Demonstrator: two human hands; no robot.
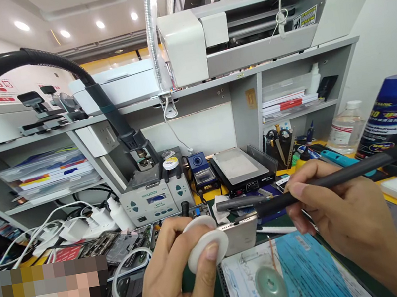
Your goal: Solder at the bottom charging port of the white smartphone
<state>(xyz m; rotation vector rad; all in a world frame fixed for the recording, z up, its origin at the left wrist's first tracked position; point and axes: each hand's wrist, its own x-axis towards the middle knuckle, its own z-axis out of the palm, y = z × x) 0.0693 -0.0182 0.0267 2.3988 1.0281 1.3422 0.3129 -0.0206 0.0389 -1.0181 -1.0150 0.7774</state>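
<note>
My left hand [182, 269] is closed around two white round discs [219, 245], thumb on the near one. A silver phone [243, 238] is upright on its edge, one end between the discs, its bottom edge with small holes facing up. My right hand [330, 208] grips a long black rod-like tool [277, 204] with a thick cable-like tail running off to the right. The tool's tip is at the phone's top-facing edge; whether it touches cannot be made out. Below the phone, a translucent green disc [271, 285] lies on a blue-and-white printed sheet [312, 271].
Behind stand a grey soldering station [155, 198], a small blue device [202, 170] and a flat black heating plate [241, 167]. At left are circuit boards [112, 250] and white chargers [83, 227]. A blue spray can [392, 113] and clear bottle [346, 127] stand right.
</note>
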